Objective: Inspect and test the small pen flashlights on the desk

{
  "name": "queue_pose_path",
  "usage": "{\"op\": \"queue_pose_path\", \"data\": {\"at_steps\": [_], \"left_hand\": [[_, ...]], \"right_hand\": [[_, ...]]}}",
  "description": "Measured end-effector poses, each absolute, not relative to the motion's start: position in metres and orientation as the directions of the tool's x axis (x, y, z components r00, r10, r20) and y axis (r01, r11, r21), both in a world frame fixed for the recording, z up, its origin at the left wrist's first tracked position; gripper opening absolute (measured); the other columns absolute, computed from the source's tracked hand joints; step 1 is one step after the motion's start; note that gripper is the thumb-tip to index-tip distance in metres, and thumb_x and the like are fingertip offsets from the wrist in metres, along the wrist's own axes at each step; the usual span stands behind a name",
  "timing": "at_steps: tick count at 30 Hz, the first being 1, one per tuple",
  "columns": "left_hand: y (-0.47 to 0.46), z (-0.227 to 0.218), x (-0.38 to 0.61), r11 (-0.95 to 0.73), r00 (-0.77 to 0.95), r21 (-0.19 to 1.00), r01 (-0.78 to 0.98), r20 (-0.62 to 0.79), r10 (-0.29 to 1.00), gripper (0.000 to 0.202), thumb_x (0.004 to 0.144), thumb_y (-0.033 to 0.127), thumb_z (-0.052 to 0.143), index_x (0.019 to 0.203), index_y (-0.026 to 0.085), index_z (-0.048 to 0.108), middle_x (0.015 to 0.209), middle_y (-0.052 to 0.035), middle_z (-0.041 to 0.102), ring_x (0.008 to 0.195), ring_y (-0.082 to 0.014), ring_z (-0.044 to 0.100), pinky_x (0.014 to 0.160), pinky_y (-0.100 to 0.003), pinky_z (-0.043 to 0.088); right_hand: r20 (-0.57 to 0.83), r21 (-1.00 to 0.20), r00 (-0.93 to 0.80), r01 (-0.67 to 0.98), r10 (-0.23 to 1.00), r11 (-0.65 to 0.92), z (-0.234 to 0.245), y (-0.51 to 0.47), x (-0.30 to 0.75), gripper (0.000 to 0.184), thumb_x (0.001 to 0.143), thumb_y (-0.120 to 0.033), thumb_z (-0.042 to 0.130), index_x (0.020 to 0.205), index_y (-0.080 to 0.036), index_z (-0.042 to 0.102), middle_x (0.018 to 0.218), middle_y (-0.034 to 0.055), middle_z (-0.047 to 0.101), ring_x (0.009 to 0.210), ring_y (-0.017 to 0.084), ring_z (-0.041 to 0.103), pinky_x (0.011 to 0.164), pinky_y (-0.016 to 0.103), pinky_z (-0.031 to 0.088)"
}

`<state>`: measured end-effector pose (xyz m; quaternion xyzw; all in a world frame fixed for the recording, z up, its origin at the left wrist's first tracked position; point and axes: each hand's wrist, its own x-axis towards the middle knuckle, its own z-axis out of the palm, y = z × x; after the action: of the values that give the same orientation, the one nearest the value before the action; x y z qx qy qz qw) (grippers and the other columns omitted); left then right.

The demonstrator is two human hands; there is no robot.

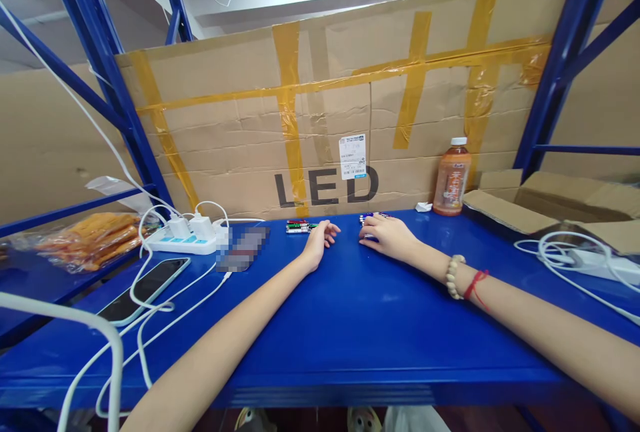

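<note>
My left hand [319, 243] rests on the blue shelf top [380, 332], palm turned inward. Its fingers are loosely bent and apart, with nothing visible in them. Just left of it, partly behind it, several small pen-like metal sticks [298, 227] lie side by side in silver, green and red. My right hand [387, 235] is palm down, with its fingers bent toward the thumb. Beyond its fingertips lie small purple-blue sticks [367, 218], partly covered by the hand. Whatever lies between the right fingers is mostly hidden.
A tall cardboard sheet [240, 145] marked LED stands at the back. On the left are a white power strip [187, 241], a phone [145, 291] and loose cables. An orange drink bottle [451, 179], crumpled tissue [423, 207] and open carton [565, 202] stand right.
</note>
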<state>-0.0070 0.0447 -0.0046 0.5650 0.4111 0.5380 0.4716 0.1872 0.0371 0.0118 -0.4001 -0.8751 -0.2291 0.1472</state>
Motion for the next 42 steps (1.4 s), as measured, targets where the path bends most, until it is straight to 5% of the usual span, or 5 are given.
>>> {"op": "queue_pose_path", "data": {"at_steps": [6,42], "left_hand": [[0.0448,-0.0043,-0.0070,-0.212,0.081,0.977,-0.035,0.215,0.973,0.034,0.079,0.033,0.035,0.064,0.012,0.057,0.065,-0.0020,0.049,0.052,-0.0066,0.044,0.047,-0.018,0.030],[0.0460,-0.0054,-0.0067,-0.213,0.085,0.977,-0.026,0.214,0.973,0.034,0.078,0.034,0.034,0.064,0.013,0.057,0.066,-0.0027,0.050,0.052,-0.0076,0.044,0.047,-0.019,0.030]], "right_hand": [[0.396,0.198,-0.531,0.846,0.749,0.495,0.0139,0.0323,0.1840,0.023,0.086,-0.039,0.049,0.090,-0.022,0.064,0.098,0.0035,0.061,0.078,0.015,0.058,0.053,0.022,0.030],[0.391,0.118,-0.420,0.906,0.819,0.408,0.0156,0.0277,0.1804,0.022,0.084,-0.035,0.048,0.084,-0.021,0.065,0.094,0.0033,0.062,0.079,0.016,0.059,0.056,0.023,0.033]]}}
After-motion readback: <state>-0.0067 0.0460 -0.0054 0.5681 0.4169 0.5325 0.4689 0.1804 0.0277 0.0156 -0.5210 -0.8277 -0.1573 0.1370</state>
